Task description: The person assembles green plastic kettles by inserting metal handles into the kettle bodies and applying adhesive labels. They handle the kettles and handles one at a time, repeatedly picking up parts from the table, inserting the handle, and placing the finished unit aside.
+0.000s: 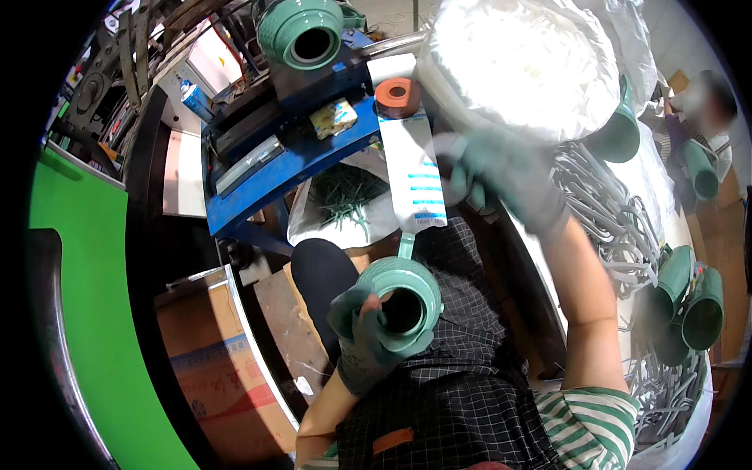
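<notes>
Head view: below the orange roll (397,107), the left hand (362,335) grips a green jug (411,276); right of the roll, the right hand (501,172) is blurred, its grasp unclear. One-handed, the smooth jug could slip.

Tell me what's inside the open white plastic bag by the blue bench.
Inside the open white plastic bag lies a tangled heap of thin, dark-green strips. The heap covers the bag's bottom, so anything beneath it cannot be seen.
</notes>
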`<state>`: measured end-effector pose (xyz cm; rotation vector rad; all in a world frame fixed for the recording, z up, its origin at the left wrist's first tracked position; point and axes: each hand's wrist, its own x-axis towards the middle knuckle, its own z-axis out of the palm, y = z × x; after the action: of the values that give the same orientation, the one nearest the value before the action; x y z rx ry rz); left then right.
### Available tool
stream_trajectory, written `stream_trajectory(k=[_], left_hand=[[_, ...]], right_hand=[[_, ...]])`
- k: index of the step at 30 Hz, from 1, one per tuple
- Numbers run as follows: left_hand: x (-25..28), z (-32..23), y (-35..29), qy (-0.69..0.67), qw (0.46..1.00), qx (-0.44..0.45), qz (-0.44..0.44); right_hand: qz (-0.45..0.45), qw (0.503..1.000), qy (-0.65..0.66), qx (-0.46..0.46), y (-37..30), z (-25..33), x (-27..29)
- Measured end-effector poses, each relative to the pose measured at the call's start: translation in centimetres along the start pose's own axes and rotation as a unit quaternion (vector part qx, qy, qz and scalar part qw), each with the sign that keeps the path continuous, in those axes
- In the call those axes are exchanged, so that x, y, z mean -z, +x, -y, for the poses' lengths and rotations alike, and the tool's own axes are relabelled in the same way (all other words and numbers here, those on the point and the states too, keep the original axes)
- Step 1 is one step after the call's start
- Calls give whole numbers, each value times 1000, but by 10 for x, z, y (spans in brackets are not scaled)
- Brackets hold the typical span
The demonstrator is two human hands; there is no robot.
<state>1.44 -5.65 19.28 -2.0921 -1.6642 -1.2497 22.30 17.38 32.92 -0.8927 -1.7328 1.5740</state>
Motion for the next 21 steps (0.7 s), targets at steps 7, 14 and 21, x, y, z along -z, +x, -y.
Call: stream_trajectory(k=[7,14,21], left_hand=[[27,-2,25,14,995,-68,76],[16,6,-2,-190,970,116,96],[31,15,29,6,989,-27,145]], right_hand=[[144,985,98,0,-61,-49,-76],[130,819,-303,469,-72,-69,-89],[204,782,-403,430,-63,-57,-77]])
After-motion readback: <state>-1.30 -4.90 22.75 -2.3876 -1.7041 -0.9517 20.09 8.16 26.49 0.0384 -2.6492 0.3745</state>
